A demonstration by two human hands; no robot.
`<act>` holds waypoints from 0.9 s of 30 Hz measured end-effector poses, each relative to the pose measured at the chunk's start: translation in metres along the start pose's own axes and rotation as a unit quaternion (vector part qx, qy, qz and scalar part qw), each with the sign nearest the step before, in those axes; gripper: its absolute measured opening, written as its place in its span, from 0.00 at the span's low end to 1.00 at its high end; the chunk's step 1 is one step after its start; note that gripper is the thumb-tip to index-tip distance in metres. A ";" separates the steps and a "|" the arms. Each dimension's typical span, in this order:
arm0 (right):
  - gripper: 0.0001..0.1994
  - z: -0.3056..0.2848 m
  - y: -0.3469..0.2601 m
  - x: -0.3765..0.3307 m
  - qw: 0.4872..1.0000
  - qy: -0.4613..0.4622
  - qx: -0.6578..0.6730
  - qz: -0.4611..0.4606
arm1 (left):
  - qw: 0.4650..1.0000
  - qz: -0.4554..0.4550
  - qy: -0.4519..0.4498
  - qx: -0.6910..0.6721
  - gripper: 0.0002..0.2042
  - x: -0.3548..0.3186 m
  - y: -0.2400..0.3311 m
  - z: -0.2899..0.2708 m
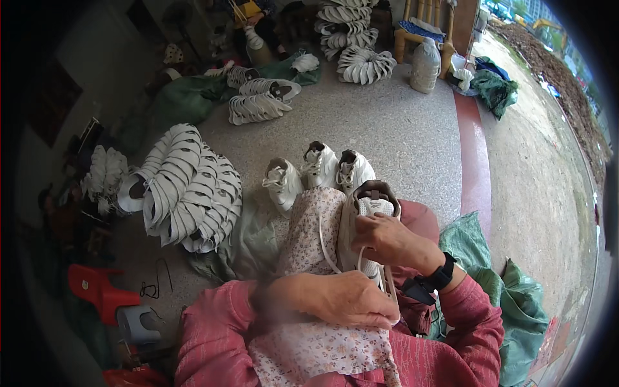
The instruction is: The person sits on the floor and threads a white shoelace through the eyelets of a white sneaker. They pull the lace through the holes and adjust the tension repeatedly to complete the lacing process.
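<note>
A white lace-up shoe [347, 222] with a brown lining rests on my lap, its heel pointing away from me. My right hand [394, 240] is closed at the shoe's tongue [376, 206], and a white shoelace [327, 248] comes out from its fingers. Part of the lace loops over the left side of the shoe, on the floral apron [311, 226]. Across the toe end lies my left hand [345, 300], fingers bent and pressed together; what they hold is hidden. Beyond my knees stand three more white shoes, one left [284, 186], one middle [320, 164], one right [354, 170].
Stacked white shoe uppers [193, 187] rise at the left, with more uppers [260, 106] farther back. A red plastic stool [100, 290] is at lower left. Green sacks [516, 322] lie at my right. A large plastic jug [425, 64] and a bamboo chair [422, 39] stand at the back.
</note>
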State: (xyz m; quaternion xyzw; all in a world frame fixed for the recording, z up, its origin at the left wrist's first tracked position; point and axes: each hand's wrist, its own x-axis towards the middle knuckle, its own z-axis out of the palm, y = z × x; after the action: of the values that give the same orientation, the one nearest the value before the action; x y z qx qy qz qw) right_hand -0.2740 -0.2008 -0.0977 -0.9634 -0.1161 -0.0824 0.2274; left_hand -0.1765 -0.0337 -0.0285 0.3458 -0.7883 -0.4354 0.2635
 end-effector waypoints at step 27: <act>0.12 0.048 0.109 -0.377 0.356 0.650 0.499 0.450 | 0.789 -0.320 0.253 0.459 0.15 -0.192 -0.081 -0.066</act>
State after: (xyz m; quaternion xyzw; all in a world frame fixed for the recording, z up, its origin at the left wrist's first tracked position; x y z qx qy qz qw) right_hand -0.6019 -0.3440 -0.2656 -0.2279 0.4987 -0.4951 0.6740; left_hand 0.0155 0.0504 -0.0892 0.7565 -0.6444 0.0213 0.1097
